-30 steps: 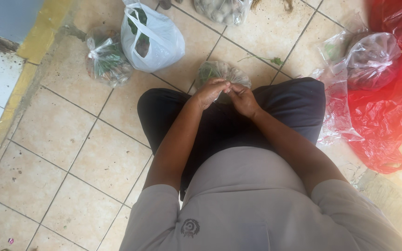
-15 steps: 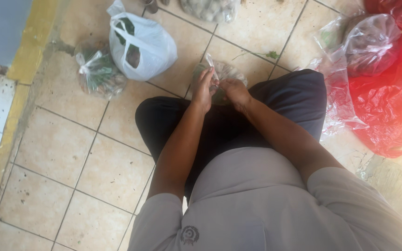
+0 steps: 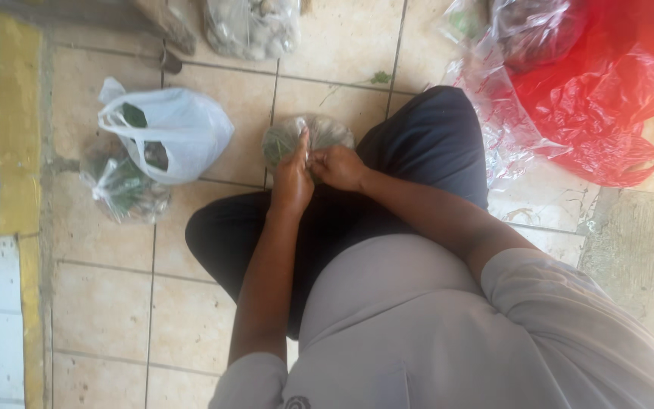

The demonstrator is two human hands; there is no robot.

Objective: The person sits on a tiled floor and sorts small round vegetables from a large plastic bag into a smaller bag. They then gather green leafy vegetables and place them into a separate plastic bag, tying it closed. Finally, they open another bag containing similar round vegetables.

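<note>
both hands pinched together on the neck of a small clear plastic bag of green leaves (image 3: 308, 140): left hand (image 3: 293, 178), right hand (image 3: 338, 167). bag sits on the tiled floor (image 3: 100, 310), far of the knees. thin film could tear if pulled hard, spilling leaves.

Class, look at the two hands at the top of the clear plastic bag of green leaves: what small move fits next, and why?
Probably pull the knot tight. Both the left hand and the right hand pinch the gathered neck of the clear plastic bag of green leaves, which rests on the beige tiled floor before the knees.
</note>
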